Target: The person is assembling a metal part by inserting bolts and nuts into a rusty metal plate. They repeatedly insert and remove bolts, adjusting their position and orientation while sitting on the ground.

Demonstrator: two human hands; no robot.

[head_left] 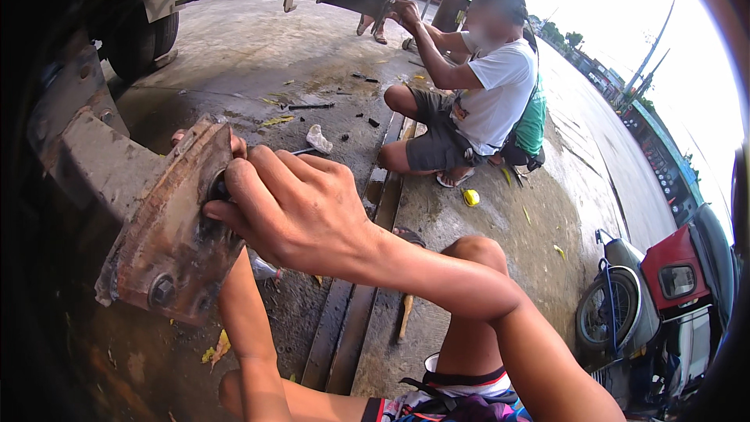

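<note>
My right hand [301, 199] is closed at the upper part of a rusty steel bracket plate [176, 238]. Its thumb and fingers pinch a dark bolt [219, 185] that sits in the plate's upper hole. Lower on the same plate a second hex bolt [162, 289] is seated. My left forearm [248, 320] rises behind the plate. Most of my left hand is hidden there; a fingertip [178, 137] shows past the plate's top edge. The plate joins a thick rusty beam [109, 144] of the vehicle frame.
Ahead, a co-worker [500, 70] squats, both hands at a metal frame end [367, 1]. Steel channels [351, 320] lie on the concrete beside a wooden handle [405, 318]. A tire [144, 43] stands back left, a red-and-silver motorcycle with sidecar [664, 289] at right.
</note>
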